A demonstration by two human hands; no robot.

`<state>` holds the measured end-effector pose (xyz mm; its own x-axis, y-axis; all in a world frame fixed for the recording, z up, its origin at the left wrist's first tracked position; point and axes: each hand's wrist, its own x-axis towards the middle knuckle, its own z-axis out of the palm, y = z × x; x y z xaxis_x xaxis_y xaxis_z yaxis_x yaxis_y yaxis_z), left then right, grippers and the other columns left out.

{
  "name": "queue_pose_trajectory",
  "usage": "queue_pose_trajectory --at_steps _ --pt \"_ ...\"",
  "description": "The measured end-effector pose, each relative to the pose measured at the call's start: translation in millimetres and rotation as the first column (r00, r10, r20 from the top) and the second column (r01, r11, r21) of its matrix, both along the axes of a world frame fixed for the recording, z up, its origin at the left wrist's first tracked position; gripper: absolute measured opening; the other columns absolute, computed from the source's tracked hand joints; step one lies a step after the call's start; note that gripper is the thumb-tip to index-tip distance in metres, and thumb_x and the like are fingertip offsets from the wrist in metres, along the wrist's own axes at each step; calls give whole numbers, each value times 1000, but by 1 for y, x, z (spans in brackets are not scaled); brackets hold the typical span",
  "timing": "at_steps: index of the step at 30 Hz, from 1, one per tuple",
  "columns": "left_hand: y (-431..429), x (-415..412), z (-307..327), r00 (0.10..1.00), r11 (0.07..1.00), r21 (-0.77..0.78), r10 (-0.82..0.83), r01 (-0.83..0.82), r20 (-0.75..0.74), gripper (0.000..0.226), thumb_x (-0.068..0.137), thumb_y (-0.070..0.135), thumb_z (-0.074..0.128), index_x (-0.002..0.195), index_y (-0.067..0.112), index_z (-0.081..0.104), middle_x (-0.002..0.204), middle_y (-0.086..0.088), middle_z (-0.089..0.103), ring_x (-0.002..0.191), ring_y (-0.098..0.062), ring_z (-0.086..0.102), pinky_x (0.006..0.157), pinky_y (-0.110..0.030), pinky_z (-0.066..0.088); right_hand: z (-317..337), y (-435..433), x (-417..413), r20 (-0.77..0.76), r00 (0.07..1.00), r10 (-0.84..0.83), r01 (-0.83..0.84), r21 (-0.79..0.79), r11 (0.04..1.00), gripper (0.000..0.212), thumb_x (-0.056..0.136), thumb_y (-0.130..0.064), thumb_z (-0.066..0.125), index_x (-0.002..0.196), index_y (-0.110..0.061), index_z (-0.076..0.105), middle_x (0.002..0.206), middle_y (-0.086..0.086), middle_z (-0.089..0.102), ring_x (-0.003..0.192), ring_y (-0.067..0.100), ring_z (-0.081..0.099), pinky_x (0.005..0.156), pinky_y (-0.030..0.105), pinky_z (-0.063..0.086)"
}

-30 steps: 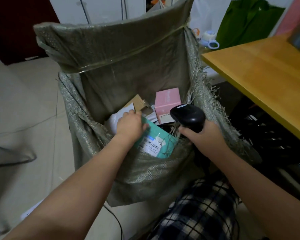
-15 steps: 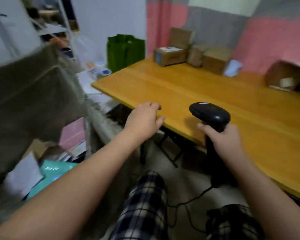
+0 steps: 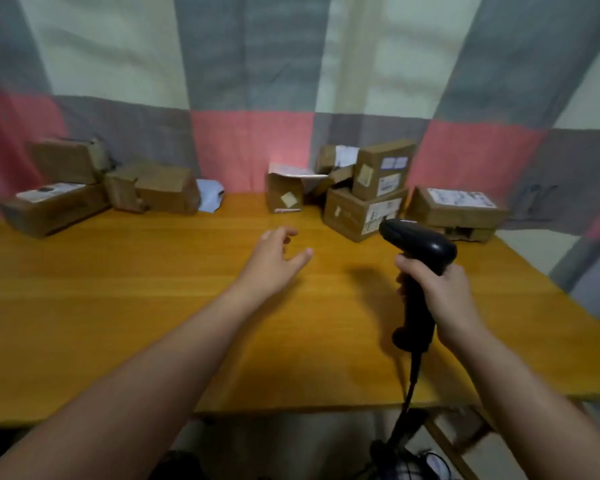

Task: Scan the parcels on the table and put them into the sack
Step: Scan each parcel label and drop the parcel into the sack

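Print on labels of flat right carton [image 3: 454, 209], stacked cartons [image 3: 378, 178], left carton [image 3: 49, 206]: blurred, unreadable.
Rear carton [image 3: 335, 157]: lower part hidden behind stacked cartons.
Pale blue mailer [image 3: 210, 197]: left part hidden behind brown carton [image 3: 167, 188].
Handle of scanner [image 3: 417, 247]: middle covered by right hand [image 3: 444, 296].
Cable [image 3: 411, 386]: lower end lost in dark clutter at bottom edge.
Table [image 3: 118, 306]: cut by left and right edges.
Left forearm [image 3: 136, 375], right forearm [image 3: 534, 393]: cut by bottom edge.

right hand [image 3: 444, 292] grips scanner [image 3: 417, 252] — left hand [image 3: 269, 263] loose
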<state>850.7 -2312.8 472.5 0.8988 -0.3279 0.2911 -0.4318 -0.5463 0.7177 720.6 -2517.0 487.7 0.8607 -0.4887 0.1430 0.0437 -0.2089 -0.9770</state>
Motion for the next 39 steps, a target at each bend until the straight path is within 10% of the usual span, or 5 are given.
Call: queue_pose_trajectory --at_steps 12,16,20,29,39 --pt "-28 183 26 850 889 -327 116 -319 -514 99 82 75 44 153 13 16 159 -9 20 144 -31 22 117 -47 19 17 -46 173 117 970 -213 86 656 750 45 76 -45 76 114 -23 66 104 0 74 101 24 68 93 45 51" --pt "-48 235 24 808 828 -454 -2 -329 -589 78 85 71 46 142 17 43 145 -5 43 115 -22 51 93 -28 39 8 -62 222 93 944 -316 171 681 712 66 73 -39 80 130 -22 52 114 3 69 106 25 65 100 49 47" --pt "-55 275 19 774 794 -513 -88 -325 -627 37 89 57 54 85 21 61 67 1 64 63 -12 51 31 -14 40 -8 -86 248 111 958 -266 126 668 733 45 71 -43 80 110 -28 66 98 -1 75 93 23 71 92 49 51" --pt "-88 316 0 733 844 -490 -189 -220 -653 18 92 28 58 95 10 61 57 -5 69 46 -15 66 36 -21 47 -26 -102 277 44 999 -5 -24 632 775 44 75 -47 73 110 -20 71 102 6 75 88 24 73 63 34 57" --pt "-56 268 -22 754 817 -494 -116 -298 -647 41 85 16 61 124 6 53 90 -13 67 58 -21 67 42 -25 51 -17 -74 248 7 988 152 -138 462 876 54 68 -42 77 115 -18 65 103 6 74 96 24 71 91 43 52"
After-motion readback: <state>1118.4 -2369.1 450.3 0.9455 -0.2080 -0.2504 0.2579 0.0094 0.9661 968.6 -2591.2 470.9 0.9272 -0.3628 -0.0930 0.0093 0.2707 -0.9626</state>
